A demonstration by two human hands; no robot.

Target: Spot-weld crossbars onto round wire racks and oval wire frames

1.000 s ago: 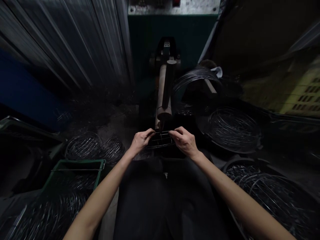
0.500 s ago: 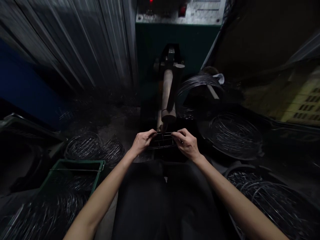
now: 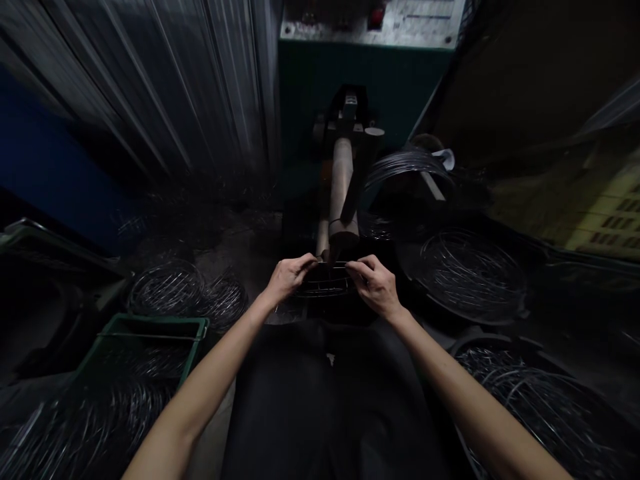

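Between my two hands is a round wire rack (image 3: pixel 325 290) with thin metal bars, dark and hard to see in the dim light. My left hand (image 3: pixel 290 277) pinches its far edge on the left, fingers closed. On the right, the closed fingers of my right hand (image 3: pixel 373 283) grip the same edge. That edge sits right at the tip of the machine's lower electrode (image 3: pixel 325 255). A thick cylindrical machine arm (image 3: pixel 343 187) reaches toward me just above it. Whether the tips touch the wire, I cannot tell.
Behind the arm stands a green machine body (image 3: pixel 300 80). Bent wires fill a green crate (image 3: pixel 145 327) at left. Wire rings lie in a round tub (image 3: pixel 470 280) and in another tub (image 3: pixel 540 400) at right. A wire coil (image 3: pixel 405 163) hangs beside the arm. A yellow crate (image 3: pixel 610 220) stands far right.
The wire rack's far edge has come up slightly to the electrode tips, and its near part looks more tilted. The red light on the panel no longer shows. My view has shifted a little.
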